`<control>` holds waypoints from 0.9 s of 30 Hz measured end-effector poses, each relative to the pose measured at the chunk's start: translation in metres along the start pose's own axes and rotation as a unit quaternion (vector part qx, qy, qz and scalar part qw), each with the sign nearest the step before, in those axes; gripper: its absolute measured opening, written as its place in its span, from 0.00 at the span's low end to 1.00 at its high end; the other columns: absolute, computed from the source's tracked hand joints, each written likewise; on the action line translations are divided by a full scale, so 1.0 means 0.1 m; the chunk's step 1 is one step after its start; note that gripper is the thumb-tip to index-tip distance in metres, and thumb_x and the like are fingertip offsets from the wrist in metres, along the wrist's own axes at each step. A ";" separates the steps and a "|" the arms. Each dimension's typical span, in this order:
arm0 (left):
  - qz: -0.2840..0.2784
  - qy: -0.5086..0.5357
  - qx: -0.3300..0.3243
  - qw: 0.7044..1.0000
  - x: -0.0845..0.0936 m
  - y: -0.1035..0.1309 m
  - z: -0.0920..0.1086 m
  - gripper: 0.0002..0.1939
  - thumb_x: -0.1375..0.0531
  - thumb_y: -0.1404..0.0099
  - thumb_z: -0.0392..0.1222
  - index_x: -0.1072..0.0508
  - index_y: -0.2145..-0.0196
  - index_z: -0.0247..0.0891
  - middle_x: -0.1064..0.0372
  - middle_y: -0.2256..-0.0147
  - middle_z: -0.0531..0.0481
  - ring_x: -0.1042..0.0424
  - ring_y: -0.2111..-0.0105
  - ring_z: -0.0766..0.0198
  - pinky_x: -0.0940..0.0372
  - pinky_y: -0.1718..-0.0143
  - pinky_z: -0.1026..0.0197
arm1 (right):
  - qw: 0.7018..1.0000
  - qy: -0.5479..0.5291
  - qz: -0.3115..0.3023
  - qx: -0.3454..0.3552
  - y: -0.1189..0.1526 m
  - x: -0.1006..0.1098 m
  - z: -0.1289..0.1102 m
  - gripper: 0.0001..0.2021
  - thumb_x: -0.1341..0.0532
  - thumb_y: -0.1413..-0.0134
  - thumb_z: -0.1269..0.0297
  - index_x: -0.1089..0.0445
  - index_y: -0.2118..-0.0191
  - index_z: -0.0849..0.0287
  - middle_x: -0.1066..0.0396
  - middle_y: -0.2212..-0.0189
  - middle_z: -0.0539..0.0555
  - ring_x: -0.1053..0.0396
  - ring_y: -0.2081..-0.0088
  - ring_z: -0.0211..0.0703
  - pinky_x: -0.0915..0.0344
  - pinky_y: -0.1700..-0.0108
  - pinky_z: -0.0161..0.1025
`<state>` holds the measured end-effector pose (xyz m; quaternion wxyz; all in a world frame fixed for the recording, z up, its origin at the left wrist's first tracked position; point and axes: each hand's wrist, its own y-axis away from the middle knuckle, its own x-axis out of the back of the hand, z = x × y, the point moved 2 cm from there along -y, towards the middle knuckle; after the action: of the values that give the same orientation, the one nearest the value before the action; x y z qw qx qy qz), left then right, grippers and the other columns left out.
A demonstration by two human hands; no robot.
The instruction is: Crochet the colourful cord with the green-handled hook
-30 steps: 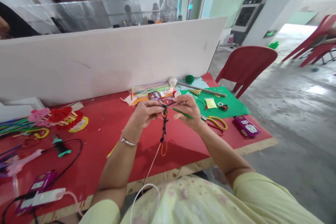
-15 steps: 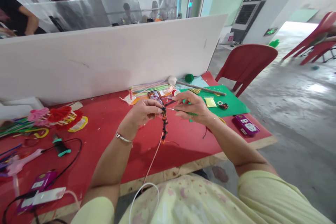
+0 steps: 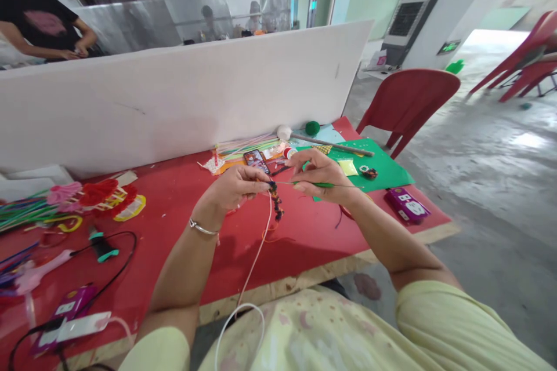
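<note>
Since the earlier frame the right hand (image 3: pixel 324 177) has drawn its thin green wire stem (image 3: pixel 324 185) out sideways, fingers pinched on it. The left hand (image 3: pixel 237 185) pinches the top of the dark twisted orange-and-black cord (image 3: pixel 275 204), which hangs just between both hands above the red table (image 3: pixel 174 208)

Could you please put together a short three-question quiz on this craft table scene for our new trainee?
1. True or false: the left hand pinches the top of the dark twisted strand.
2. What does the right hand hold? A) scissors B) green stick C) phone
3. What colour is the chair beyond the table?

Key: 1 true; 2 B; 3 red.
</note>
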<state>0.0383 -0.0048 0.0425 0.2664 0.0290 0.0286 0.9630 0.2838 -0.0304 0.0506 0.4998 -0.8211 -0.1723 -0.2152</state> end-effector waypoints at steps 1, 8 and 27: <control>0.003 -0.017 -0.013 1.000 0.00 0.00 0.01 0.11 0.25 0.49 0.45 0.15 0.70 0.37 0.32 0.82 0.51 0.40 0.83 0.70 0.51 0.81 0.64 | 1.000 0.000 0.001 0.000 0.00 0.00 -0.01 0.08 0.33 0.36 0.58 0.17 0.57 0.51 0.27 0.48 0.56 0.27 0.58 0.41 0.22 0.58 0.40; 0.084 -0.030 -0.100 0.991 -0.06 0.03 0.02 0.10 0.25 0.45 0.45 0.13 0.66 0.40 0.29 0.78 0.50 0.43 0.81 0.71 0.50 0.79 0.63 | 1.000 0.020 0.019 -0.001 0.01 0.00 0.01 0.07 0.34 0.35 0.59 0.18 0.57 0.50 0.27 0.49 0.55 0.28 0.57 0.41 0.23 0.58 0.40; 0.061 0.101 -0.029 0.993 -0.07 0.07 0.02 0.12 0.27 0.52 0.37 0.14 0.67 0.36 0.26 0.77 0.49 0.37 0.82 0.73 0.46 0.81 0.68 | 0.997 0.052 0.042 0.048 0.00 -0.06 -0.04 0.06 0.32 0.37 0.63 0.18 0.56 0.53 0.25 0.49 0.57 0.27 0.57 0.42 0.24 0.58 0.41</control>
<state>0.0410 -0.0145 0.0442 0.2039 -0.0739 0.0258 0.9759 0.2780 -0.0341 0.0487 0.5560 -0.7901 -0.1213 -0.2278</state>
